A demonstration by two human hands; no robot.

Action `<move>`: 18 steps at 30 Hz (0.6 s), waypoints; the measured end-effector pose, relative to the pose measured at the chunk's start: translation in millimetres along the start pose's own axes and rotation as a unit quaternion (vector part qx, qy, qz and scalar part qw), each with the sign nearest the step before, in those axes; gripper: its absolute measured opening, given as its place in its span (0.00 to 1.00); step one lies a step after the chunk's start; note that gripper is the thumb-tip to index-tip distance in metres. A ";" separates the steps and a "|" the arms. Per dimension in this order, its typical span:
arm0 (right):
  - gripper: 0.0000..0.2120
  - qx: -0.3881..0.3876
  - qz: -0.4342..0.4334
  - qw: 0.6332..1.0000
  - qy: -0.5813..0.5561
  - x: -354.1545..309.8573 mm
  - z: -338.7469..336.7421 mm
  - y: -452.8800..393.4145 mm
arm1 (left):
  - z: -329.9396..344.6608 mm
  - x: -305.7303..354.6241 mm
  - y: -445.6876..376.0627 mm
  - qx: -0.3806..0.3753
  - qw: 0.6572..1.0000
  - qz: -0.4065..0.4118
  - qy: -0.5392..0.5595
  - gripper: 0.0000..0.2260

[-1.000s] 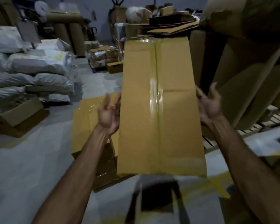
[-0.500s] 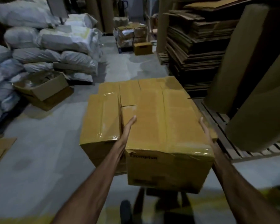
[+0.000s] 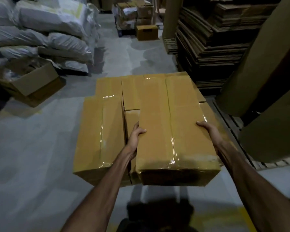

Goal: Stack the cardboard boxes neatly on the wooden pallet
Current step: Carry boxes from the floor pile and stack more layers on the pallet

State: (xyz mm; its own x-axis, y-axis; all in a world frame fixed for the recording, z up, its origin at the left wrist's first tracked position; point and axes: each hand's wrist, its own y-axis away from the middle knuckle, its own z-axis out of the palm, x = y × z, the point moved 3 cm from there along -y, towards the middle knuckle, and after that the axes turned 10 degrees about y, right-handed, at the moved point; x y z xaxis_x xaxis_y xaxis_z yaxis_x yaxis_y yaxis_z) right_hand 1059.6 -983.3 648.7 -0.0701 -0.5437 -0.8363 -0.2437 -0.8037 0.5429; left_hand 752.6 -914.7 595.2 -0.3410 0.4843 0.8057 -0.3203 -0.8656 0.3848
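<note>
the biggest thing crowding the work is the huge brown paper roll (image 3: pixel 273 54) leaning in on the right, with another dim roll below it, both standing on a slatted wooden pallet (image 3: pixel 231 121) whose boards run just beside the box stack; a swing to that side would likely clip them. behind sits a tall dark stack of flattened corrugated sheets (image 3: pixel 213 39), near the far edge of the boxes, so there is little room to push anything forward. the open room lies on the left, over the grey concrete floor (image 3: pixel 32 156), well apart from the pile of white sacks (image 3: pixel 45 29) and the open cardboard carton (image 3: pixel 32 81). the layer of tape-sealed tan cardboard boxes (image 3: pixel 100 131) is already down in front, its own pallet hidden beneath it. the long tan taped carton (image 3: pixel 172 128) is held over the right part of that layer, its near end overhanging the lower boxes' front edge; set down like this it could tip or sit crooked. the glossy tape looks slippery. the left hand (image 3: pixel 135 136) clamps the carton's left edge, thumb on top, and the right hand (image 3: pixel 208 131) curls over the right edge, so both are closed on it.
</note>
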 end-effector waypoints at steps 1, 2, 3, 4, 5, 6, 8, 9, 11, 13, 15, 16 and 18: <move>0.23 -0.014 0.021 1.000 0.011 1.8 2.2 -10.7 | -1.0 1.7 -5.3 0.008 1.000 0.004 -0.020 0.34; 0.23 -0.041 0.038 0.998 0.020 3.1 7.1 -18.4 | -2.2 3.6 -9.2 0.022 0.998 0.008 -0.054 0.35; 0.22 -0.060 0.053 0.996 0.023 4.2 11.7 -27.3 | -3.5 6.1 -10.3 0.033 0.997 0.007 -0.071 0.35; 0.19 -0.058 0.065 0.996 0.031 4.4 16.7 -39.2 | -6.7 5.1 -16.4 0.043 0.996 0.006 -0.077 0.34; 0.17 -0.062 0.070 0.995 0.033 5.0 21.0 -51.4 | -7.5 6.9 -20.1 0.053 0.995 0.005 -0.084 0.33; 0.16 -0.064 0.072 0.994 0.042 7.4 24.6 -65.7 | -10.1 6.6 -25.7 0.065 0.993 0.008 -0.098 0.34; 0.17 -0.070 0.072 0.993 0.060 12.7 28.0 -94.0 | -12.2 8.0 -34.0 0.092 0.989 0.004 -0.114 0.39; 0.17 -0.080 0.073 0.992 0.062 15.7 29.2 -109.3 | -13.6 7.1 -39.7 0.107 0.987 0.010 -0.121 0.41; 0.15 -0.097 0.061 0.991 0.071 17.5 30.0 -136.0 | -11.8 6.2 -50.9 0.131 0.982 0.011 -0.134 0.43; 0.14 -0.110 0.039 0.990 0.081 21.1 29.4 -161.6 | -6.4 5.0 -59.9 0.156 0.976 0.004 -0.153 0.41; 0.15 -0.112 0.024 0.988 0.107 24.4 28.4 -187.1 | 1.2 0.6 -66.3 0.175 0.973 0.000 -0.152 0.38; 0.17 -0.115 0.020 0.985 0.125 26.4 27.4 -199.5 | 2.9 -3.1 -70.6 0.184 0.970 -0.004 -0.156 0.38; 0.22 -0.135 0.017 0.978 0.155 32.2 25.1 -218.2 | 4.6 -13.3 -75.6 0.205 0.967 -0.008 -0.150 0.38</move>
State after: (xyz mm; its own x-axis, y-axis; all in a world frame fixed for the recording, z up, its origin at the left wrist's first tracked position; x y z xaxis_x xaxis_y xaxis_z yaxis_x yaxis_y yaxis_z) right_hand 1086.2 -819.5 501.4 0.2339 -0.5850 -0.7766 0.0210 -0.7955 0.6056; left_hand 785.4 -856.3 557.5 -0.0485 0.4924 0.8690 0.0746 -0.8658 0.4948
